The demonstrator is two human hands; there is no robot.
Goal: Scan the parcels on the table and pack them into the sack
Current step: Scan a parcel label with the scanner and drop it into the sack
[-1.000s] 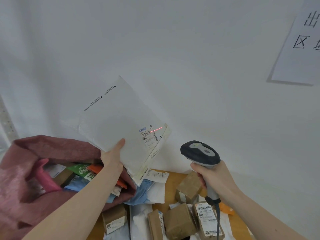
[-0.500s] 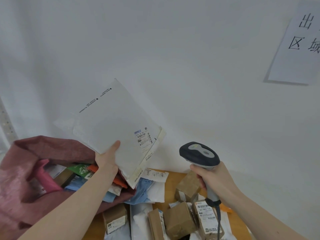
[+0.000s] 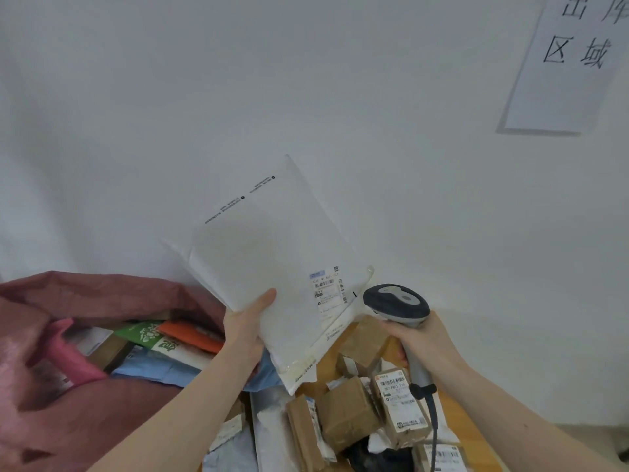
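Left hand (image 3: 245, 328) pinches white envelope (image 3: 272, 267) at lower left edge, thumb on front, fingers hidden behind. Envelope held up, tilted, long axis running upper left to lower right, label (image 3: 326, 289) at its right edge. Right hand (image 3: 423, 338) wraps scanner (image 3: 396, 303) handle, scanner head just right of label. Sack (image 3: 85, 301) lies left and below envelope, mouth open, nearer left hand; already holds parcels. More parcels (image 3: 350, 413) on table (image 3: 483, 441) below. No scan beam visible; sack's left side cut off.
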